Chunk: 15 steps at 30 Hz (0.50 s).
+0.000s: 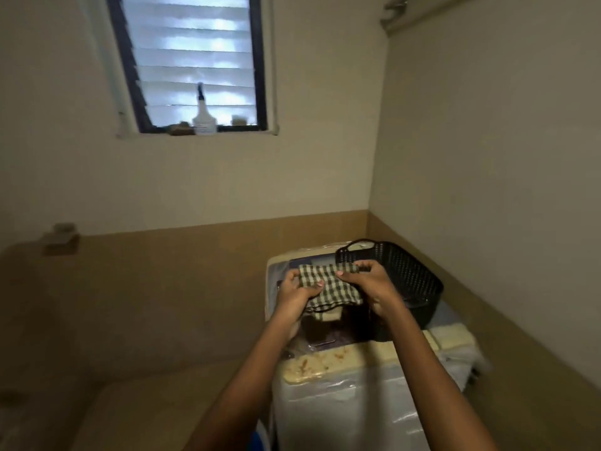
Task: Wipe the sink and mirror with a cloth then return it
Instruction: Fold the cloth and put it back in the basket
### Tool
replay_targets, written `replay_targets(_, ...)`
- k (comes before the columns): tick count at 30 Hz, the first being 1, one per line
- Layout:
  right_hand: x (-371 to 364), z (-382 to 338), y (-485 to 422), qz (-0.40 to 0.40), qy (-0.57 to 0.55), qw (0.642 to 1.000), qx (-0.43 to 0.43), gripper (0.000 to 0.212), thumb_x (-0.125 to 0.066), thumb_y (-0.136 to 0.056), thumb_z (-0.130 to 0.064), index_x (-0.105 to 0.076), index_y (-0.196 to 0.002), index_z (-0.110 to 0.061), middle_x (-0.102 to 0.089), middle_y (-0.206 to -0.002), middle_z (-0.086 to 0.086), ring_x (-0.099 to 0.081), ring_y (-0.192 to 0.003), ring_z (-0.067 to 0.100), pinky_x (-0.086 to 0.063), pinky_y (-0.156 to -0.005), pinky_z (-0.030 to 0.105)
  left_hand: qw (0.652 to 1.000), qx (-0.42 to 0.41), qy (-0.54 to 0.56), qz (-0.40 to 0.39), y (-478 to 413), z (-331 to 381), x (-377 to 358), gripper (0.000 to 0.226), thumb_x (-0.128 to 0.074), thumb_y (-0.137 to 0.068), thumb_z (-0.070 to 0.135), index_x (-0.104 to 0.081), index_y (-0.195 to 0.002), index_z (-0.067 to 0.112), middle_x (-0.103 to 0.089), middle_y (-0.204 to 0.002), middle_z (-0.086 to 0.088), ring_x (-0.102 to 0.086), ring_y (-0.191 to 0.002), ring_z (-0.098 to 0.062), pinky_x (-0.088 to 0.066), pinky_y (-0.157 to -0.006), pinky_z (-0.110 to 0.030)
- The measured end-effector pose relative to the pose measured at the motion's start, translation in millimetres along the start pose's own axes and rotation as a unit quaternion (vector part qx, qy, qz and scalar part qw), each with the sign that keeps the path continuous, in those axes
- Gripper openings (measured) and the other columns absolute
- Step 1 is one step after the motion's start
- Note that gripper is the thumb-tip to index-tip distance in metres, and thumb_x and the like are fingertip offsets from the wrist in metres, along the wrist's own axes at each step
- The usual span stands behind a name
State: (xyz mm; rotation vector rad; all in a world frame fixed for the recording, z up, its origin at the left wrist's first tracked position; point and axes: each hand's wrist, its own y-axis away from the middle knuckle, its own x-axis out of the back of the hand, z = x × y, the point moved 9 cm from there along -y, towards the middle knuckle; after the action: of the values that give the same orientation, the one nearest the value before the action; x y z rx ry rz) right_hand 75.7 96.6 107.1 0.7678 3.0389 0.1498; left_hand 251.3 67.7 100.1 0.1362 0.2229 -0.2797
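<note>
While both hands held the checked cloth above the washing machine, left hand and right hand each pinched an edge; neither sink nor mirror showed. Fetching or returning, likely. The black basket sat just right; room lay left of the machine.

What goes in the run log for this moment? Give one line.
both hands: left, right | holding checked cloth | over washing machine | black basket beside
</note>
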Motion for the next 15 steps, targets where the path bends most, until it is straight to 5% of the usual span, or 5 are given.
replay_targets(5, 97, -5, -87, 0.112, 0.112, 0.987, 0.024, 0.041, -0.083, -0.065, -0.009, -0.049, -0.089, -0.011, -0.059, -0.092, 0.010, -0.058, -0.090, 0.026, -0.050, -0.083, 0.040, 0.991, 0.099, 0.011, -0.089, -71, -35, -109, 0.039, -0.056, -0.083, -0.012, -0.047, -0.117, 0.006, -0.060, -0.107, -0.012, -0.059, -0.101, -0.024, -0.052, -0.089, -0.038)
replay_targets(9, 126, 17, -151, 0.092, 0.201, 0.975, 0.017, 0.036, -0.072, -0.070, 0.007, -0.043, -0.077, -0.014, -0.047, -0.084, 0.006, -0.045, -0.089, 0.022, -0.039, -0.078, 0.034, 0.981, 0.164, -0.037, -0.101, -131, -73, -153, 0.024, -0.048, -0.083, -0.013, -0.056, -0.104, -0.001, -0.057, -0.105, -0.015, -0.057, -0.114, -0.032, -0.049, -0.097, -0.040)
replay_targets(11, 135, 32, -174, 0.088, 0.240, 0.967, 0.007, 0.038, -0.066, -0.073, 0.010, -0.039, -0.077, -0.017, -0.046, -0.094, 0.009, -0.043, -0.090, 0.021, -0.037, -0.076, 0.032, 0.976, 0.191, -0.062, -0.089, -158, -96, -166, 0.038, -0.043, -0.083, -0.014, -0.050, -0.118, -0.002, -0.057, -0.118, -0.017, -0.055, -0.118, -0.033, -0.048, -0.100, -0.043)
replay_targets(15, 129, 64, -197, 0.014, 0.369, 0.928, -0.045, 0.024, -0.048, -0.085, 0.002, -0.034, -0.098, -0.013, -0.043, -0.079, 0.002, -0.043, -0.077, 0.020, -0.035, -0.065, 0.028, 0.959, 0.240, -0.117, -0.096, -176, -134, -177, 0.037, -0.039, -0.090, -0.003, -0.046, -0.126, -0.002, -0.060, -0.102, -0.015, -0.054, -0.115, -0.032, -0.045, -0.103, -0.041)
